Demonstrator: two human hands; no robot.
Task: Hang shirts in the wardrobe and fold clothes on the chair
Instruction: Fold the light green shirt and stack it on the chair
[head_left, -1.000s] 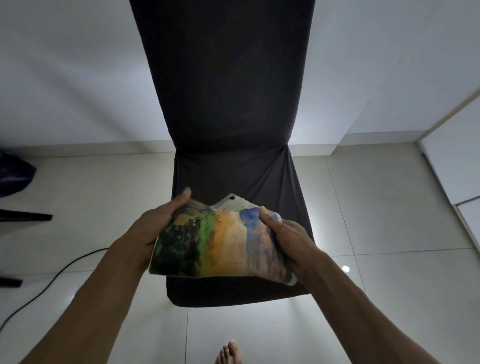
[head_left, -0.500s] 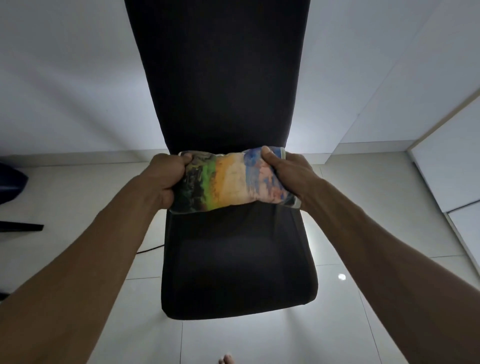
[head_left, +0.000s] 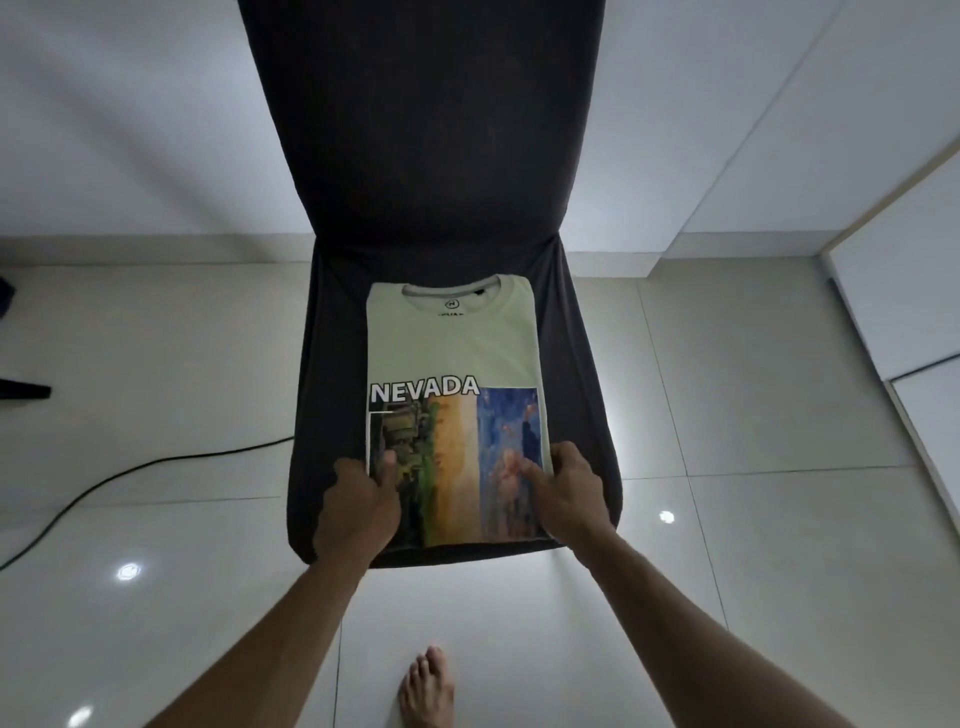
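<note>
one folded shirt flat on one chair, near corners pinched by left hand and right hand

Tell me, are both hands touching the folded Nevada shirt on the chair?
Touching. The head view shows the left hand and the right hand each gripping a near corner of the shirt, thumbs on the print, as it lies on the chair seat.

Two bare forearms enter from the lower edge, with no sleeves, cuffs, watch, bracelet or gloves visible on them as far as the view reaches. The left hand and the right hand are likewise uncovered and carry no rings that can be made out. One bare foot, without sock or shoe, shows at the bottom, toes forward.
</note>
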